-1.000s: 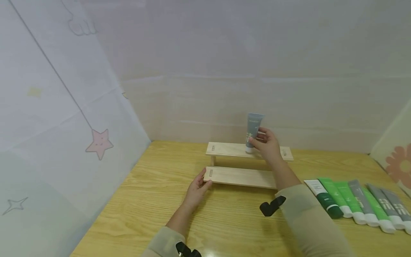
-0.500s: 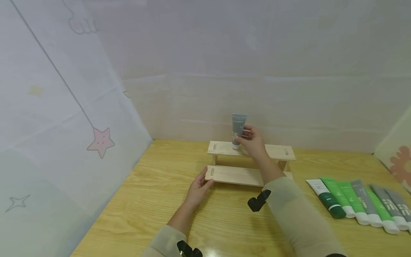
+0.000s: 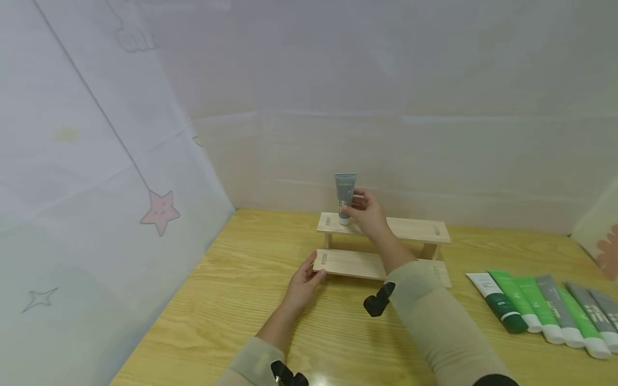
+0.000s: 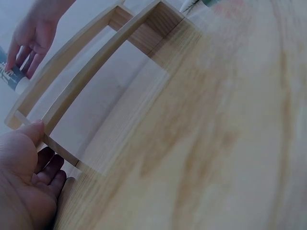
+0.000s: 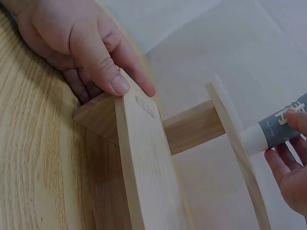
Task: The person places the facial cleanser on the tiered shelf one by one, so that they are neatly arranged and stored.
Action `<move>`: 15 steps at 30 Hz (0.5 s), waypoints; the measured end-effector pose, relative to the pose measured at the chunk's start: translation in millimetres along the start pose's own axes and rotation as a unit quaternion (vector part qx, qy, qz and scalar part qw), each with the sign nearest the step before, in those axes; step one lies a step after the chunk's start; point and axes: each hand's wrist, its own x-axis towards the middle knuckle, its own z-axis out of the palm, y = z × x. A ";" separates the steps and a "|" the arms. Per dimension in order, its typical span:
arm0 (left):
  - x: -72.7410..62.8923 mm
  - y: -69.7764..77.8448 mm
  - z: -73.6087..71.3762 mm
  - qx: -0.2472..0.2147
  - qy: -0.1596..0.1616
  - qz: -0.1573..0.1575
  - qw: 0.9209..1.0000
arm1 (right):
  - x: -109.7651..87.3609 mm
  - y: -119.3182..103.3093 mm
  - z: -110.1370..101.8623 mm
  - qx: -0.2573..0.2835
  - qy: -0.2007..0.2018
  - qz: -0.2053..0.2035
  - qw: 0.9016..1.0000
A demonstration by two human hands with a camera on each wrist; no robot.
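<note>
A two-step wooden display stand (image 3: 415,229) rests on the table. At the left end of its upper step, a grey-blue squeeze tube (image 3: 345,186) stands upright on its white cap. My right hand (image 3: 370,215) pinches the tube low on its body from the right, thumb in front. In the right wrist view, the white cap (image 5: 254,139) is right at the surface of the upper step. My left hand (image 3: 301,287) grips the left end of the lower step, with the thumb (image 5: 108,79) on its front edge. My right forearm hides part of the lower step.
Several tubes lie side by side on the table at the right: a white and dark green tube (image 3: 497,301), green tubes (image 3: 513,300) and grey tubes (image 3: 555,305), caps toward me. A pale curtain (image 3: 299,155) hangs close behind the stand.
My right hand has moved the grey-blue tube leftward along the upper step, from right of its middle to its left end. The left hand keeps its grip on the lower step.
</note>
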 end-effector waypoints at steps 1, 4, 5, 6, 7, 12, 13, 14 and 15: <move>0.0 0.3 0.7 -0.002 -0.001 0.000 1.000 | 0.3 0.2 0.3 -0.002 0.001 0.001 1.000; -0.1 0.6 2.3 0.003 -0.003 0.001 1.000 | 0.9 0.6 0.9 -0.001 0.002 0.001 1.000; -0.2 0.9 2.8 0.005 -0.004 0.000 1.000 | 1.0 0.6 1.2 0.000 0.002 0.002 1.000; -0.2 0.8 3.2 0.007 -0.005 0.000 1.000 | 1.2 0.7 1.4 0.000 0.002 0.001 1.000; -0.1 0.7 3.6 0.009 -0.007 -0.001 1.000 | 1.3 0.7 1.5 0.001 0.003 0.001 1.000; 0.4 0.1 5.3 0.008 -0.008 -0.007 1.000 | 1.9 2.0 2.4 -0.004 0.006 0.000 1.000; 0.4 0.2 5.5 0.006 -0.008 -0.009 1.000 | 1.9 2.4 2.6 -0.005 0.007 0.000 1.000; 0.5 0.5 5.7 0.004 -0.007 -0.011 1.000 | 2.0 2.8 2.7 -0.006 0.006 -0.002 1.000; 0.5 0.9 5.9 0.000 -0.006 -0.014 1.000 | 2.1 3.2 3.0 -0.008 0.006 -0.003 1.000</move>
